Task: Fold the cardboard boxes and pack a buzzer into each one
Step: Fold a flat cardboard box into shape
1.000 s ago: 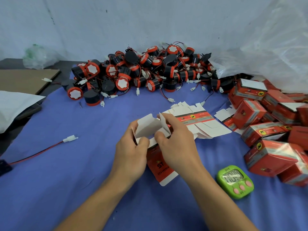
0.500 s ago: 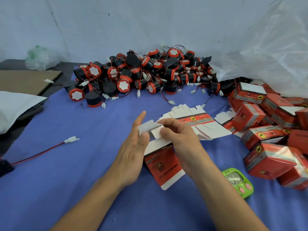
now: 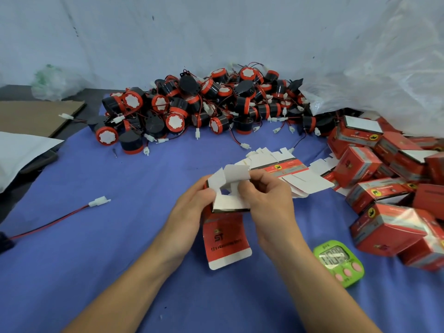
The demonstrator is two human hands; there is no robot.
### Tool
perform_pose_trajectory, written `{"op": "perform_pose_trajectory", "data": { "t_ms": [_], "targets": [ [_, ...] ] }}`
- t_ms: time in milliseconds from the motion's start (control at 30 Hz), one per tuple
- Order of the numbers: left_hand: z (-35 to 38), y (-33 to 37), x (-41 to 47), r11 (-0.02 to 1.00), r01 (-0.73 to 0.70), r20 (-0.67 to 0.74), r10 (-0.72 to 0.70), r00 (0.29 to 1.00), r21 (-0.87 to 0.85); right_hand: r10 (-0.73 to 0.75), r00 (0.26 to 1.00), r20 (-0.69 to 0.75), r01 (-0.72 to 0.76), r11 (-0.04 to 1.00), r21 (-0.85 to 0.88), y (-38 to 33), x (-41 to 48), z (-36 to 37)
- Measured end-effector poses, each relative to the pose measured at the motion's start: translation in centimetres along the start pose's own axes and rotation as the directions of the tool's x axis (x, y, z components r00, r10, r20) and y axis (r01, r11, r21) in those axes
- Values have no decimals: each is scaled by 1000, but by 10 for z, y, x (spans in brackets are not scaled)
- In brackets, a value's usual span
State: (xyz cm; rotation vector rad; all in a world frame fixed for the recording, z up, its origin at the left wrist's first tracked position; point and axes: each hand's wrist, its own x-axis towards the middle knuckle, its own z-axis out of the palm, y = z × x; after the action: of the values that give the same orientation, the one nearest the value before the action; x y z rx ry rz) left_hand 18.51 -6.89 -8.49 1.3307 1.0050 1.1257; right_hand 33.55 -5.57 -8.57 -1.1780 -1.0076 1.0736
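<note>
At centre of the blue cloth [image 3: 96, 260], left hand [image 3: 192, 209] and right hand [image 3: 268, 203] each grasp the part-folded cardboard box [image 3: 224, 236], pinching its white flaps [image 3: 236, 174]. Buzzers [image 3: 192, 109] lie heaped beyond it; folded boxes [image 3: 389, 188] are piled at right, near a green timer [image 3: 338, 261]

Red boxes [image 3: 384, 227] run past the right edge; timer [image 3: 337, 261] digits unreadable.

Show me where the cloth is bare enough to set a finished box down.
Bare blue cloth lies between the loose red wire and the left hand, below the buzzer pile; the near-left corner is free too. Crowded: folded boxes, green timer and flat blanks on the right.
</note>
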Motion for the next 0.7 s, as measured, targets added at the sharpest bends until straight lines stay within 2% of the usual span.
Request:
{"op": "perform_pose_trajectory", "data": {
  "t_ms": [100,200,333,433,600,700],
  "targets": [
    [-3,1,3,997,74,-36,-74,997,8,-3,999,-36,-1,993,-115,5,-4,6],
    [-2,0,2,996,87,-84,-89,993,-23,-26,996,-89,0,960,-278,9,-9,10],
    [-3,-3,1,984,40,-166,-10,986,175,-96,988,-122,47,935,-350,10,-12,10],
    [-4,-4,0,961,12,-185,40,982,275,-111,988,-105,72,944,-323,8,-13,9],
    [-5,-1,4,989,-89,-238,115,964,118,-4,997,73,14,990,-142,3,-6,6],
    [-5,-1,5,984,-136,-229,161,960,118,45,979,200,-35,998,-51,-1,-3,2]
  ]
}}
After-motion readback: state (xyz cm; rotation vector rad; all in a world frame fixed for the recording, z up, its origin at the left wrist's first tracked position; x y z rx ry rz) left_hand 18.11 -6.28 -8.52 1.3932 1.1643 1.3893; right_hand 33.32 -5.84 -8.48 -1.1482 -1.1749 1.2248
